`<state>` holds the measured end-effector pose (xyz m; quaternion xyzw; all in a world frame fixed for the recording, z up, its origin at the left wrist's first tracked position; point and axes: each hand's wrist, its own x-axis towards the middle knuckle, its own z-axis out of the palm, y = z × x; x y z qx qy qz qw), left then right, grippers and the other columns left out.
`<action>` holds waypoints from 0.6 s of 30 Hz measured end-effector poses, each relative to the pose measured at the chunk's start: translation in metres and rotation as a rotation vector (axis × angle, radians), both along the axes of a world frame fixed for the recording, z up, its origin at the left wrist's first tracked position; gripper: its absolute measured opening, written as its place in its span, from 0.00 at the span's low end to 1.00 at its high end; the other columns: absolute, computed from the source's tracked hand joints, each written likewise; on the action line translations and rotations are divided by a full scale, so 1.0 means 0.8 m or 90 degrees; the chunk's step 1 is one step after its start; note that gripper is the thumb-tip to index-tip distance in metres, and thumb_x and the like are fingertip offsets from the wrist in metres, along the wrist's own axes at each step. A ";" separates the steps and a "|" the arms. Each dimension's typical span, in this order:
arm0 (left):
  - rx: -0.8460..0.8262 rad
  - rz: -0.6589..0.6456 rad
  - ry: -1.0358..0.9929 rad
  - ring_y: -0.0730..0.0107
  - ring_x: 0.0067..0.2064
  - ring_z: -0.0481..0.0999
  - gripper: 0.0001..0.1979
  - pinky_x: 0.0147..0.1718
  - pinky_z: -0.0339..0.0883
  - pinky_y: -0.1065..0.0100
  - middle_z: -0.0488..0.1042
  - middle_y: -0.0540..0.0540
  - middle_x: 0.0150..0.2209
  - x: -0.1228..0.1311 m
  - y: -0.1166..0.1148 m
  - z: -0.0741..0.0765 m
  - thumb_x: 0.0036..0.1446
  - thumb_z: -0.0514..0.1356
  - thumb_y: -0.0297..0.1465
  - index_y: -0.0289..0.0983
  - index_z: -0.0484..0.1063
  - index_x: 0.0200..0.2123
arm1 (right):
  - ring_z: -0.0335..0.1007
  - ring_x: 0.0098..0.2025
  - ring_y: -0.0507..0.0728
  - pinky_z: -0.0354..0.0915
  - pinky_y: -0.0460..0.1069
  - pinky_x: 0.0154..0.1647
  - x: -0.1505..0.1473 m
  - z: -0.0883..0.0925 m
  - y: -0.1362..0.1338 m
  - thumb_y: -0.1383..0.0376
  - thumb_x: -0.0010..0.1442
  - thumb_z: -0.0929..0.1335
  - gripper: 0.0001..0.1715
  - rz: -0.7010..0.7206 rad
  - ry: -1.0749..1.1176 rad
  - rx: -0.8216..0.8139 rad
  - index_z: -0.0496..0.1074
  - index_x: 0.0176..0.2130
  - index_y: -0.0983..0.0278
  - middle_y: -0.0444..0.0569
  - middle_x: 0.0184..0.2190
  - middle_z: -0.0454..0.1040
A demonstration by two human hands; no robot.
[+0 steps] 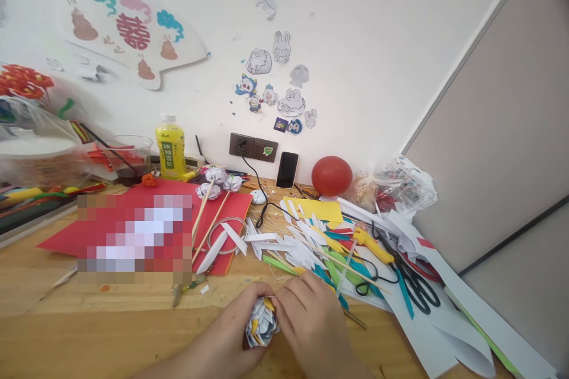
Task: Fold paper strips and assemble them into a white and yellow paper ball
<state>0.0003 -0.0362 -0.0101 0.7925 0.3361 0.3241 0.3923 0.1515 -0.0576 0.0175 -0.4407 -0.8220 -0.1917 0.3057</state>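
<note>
A folded-paper ball, white and grey with yellow pieces (262, 323), sits between my two hands low in the view. My left hand (237, 325) curls around its left side, with the thumb reaching over the top edge. From the right, my right hand (311, 320) pinches at the upper right edge of the ball, fingers bent and pressed together. Beyond my hands lies a pile of folded strips in white, green, blue and yellow paper (306, 243). The underside of the ball is hidden by my palms.
Red paper (133, 189) lies at left, with crumpled white paper flowers on sticks (217, 180). A yellow drink bottle (170, 148), a phone (287, 169) and a red balloon (331, 176) stand near the wall. Right are a yellow glue gun (373, 244) and black-handled scissors (418, 284).
</note>
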 end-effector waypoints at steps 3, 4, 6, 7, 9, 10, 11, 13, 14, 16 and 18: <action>0.006 0.000 -0.004 0.68 0.36 0.72 0.19 0.35 0.67 0.71 0.71 0.49 0.34 0.000 0.000 -0.003 0.42 0.53 0.19 0.40 0.60 0.39 | 0.60 0.23 0.52 0.55 0.48 0.23 -0.001 0.001 0.001 0.72 0.60 0.57 0.17 0.009 0.018 -0.002 0.66 0.23 0.64 0.45 0.19 0.65; 0.008 0.004 -0.002 0.68 0.36 0.72 0.20 0.34 0.67 0.71 0.71 0.49 0.35 -0.001 0.000 -0.004 0.42 0.53 0.19 0.40 0.60 0.40 | 0.60 0.24 0.52 0.55 0.48 0.23 -0.001 0.001 0.001 0.71 0.60 0.57 0.17 0.007 0.027 -0.005 0.66 0.24 0.64 0.45 0.20 0.66; 0.011 0.011 0.004 0.68 0.35 0.72 0.21 0.34 0.67 0.71 0.71 0.50 0.35 -0.001 0.000 -0.006 0.41 0.52 0.18 0.41 0.59 0.40 | 0.61 0.25 0.53 0.55 0.49 0.24 -0.001 0.001 0.001 0.69 0.61 0.57 0.16 -0.001 0.044 -0.015 0.67 0.26 0.64 0.46 0.21 0.67; 0.015 0.012 0.005 0.68 0.35 0.72 0.22 0.34 0.67 0.71 0.71 0.50 0.36 -0.002 0.000 -0.007 0.40 0.52 0.18 0.41 0.59 0.40 | 0.61 0.26 0.53 0.56 0.49 0.25 -0.001 0.001 0.001 0.69 0.61 0.57 0.16 -0.004 0.051 -0.019 0.67 0.27 0.64 0.46 0.22 0.68; 0.021 0.012 0.004 0.68 0.36 0.72 0.23 0.34 0.66 0.71 0.71 0.50 0.36 -0.002 0.000 -0.008 0.40 0.52 0.17 0.41 0.59 0.41 | 0.61 0.26 0.54 0.56 0.49 0.25 -0.001 0.001 0.000 0.69 0.62 0.57 0.16 -0.006 0.060 -0.023 0.67 0.27 0.64 0.46 0.22 0.68; 0.021 0.010 0.002 0.68 0.36 0.72 0.23 0.34 0.66 0.71 0.71 0.50 0.36 -0.002 0.000 -0.007 0.40 0.51 0.17 0.41 0.59 0.41 | 0.61 0.26 0.53 0.56 0.49 0.24 -0.001 -0.001 0.001 0.69 0.62 0.56 0.17 -0.005 0.058 -0.024 0.67 0.26 0.64 0.46 0.22 0.67; 0.022 0.007 -0.001 0.68 0.37 0.72 0.23 0.35 0.66 0.71 0.71 0.50 0.36 -0.002 0.000 -0.007 0.39 0.51 0.16 0.41 0.59 0.41 | 0.60 0.25 0.53 0.55 0.48 0.23 0.000 -0.002 0.001 0.69 0.62 0.56 0.18 -0.004 0.052 -0.025 0.66 0.25 0.64 0.46 0.21 0.67; 0.020 0.000 -0.005 0.68 0.37 0.72 0.24 0.35 0.66 0.71 0.71 0.50 0.36 -0.002 0.001 -0.006 0.39 0.51 0.16 0.41 0.59 0.41 | 0.60 0.25 0.52 0.55 0.48 0.23 0.000 -0.007 0.002 0.69 0.62 0.56 0.19 -0.007 0.032 -0.038 0.65 0.24 0.65 0.45 0.21 0.66; 0.021 -0.003 -0.007 0.68 0.38 0.72 0.24 0.35 0.66 0.71 0.71 0.50 0.36 -0.002 0.001 -0.006 0.39 0.51 0.16 0.42 0.59 0.41 | 0.60 0.25 0.52 0.55 0.48 0.23 0.001 -0.009 0.002 0.70 0.62 0.55 0.19 -0.011 0.021 -0.048 0.65 0.24 0.65 0.45 0.21 0.67; 0.025 -0.003 -0.007 0.68 0.38 0.72 0.24 0.36 0.66 0.71 0.70 0.50 0.37 -0.002 0.001 -0.007 0.39 0.51 0.15 0.42 0.59 0.41 | 0.61 0.26 0.53 0.56 0.48 0.25 0.001 -0.015 0.003 0.71 0.62 0.56 0.17 -0.027 0.006 -0.062 0.66 0.25 0.65 0.46 0.22 0.67; 0.027 0.001 -0.003 0.67 0.39 0.71 0.26 0.36 0.66 0.71 0.70 0.50 0.38 -0.002 0.001 -0.009 0.38 0.51 0.15 0.42 0.58 0.42 | 0.61 0.27 0.53 0.57 0.49 0.26 0.002 -0.019 0.004 0.71 0.61 0.57 0.15 -0.038 0.002 -0.060 0.66 0.26 0.64 0.45 0.23 0.67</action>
